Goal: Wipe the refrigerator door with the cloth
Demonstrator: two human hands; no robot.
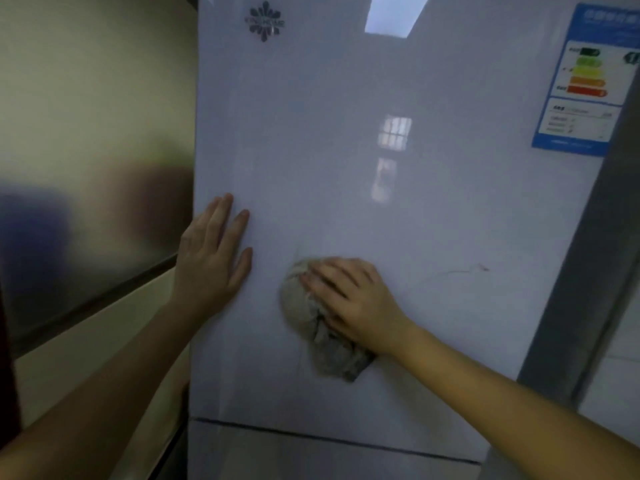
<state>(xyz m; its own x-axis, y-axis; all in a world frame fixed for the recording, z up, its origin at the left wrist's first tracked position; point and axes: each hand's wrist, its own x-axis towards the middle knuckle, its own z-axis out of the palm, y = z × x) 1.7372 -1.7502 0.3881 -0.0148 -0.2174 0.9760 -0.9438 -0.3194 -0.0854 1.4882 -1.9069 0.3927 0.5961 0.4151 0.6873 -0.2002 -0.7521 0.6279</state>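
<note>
Head view: right hand, fingers together, presses bunched cloth on refrigerator door; left hand, fingers spread flat, likely steadies door.

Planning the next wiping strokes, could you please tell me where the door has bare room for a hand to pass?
The refrigerator door is bare from the left hand and right hand up to the logo and energy label, rightward past the right hand, and between the cloth and the lower seam. Tight only between left hand and cloth.
</note>
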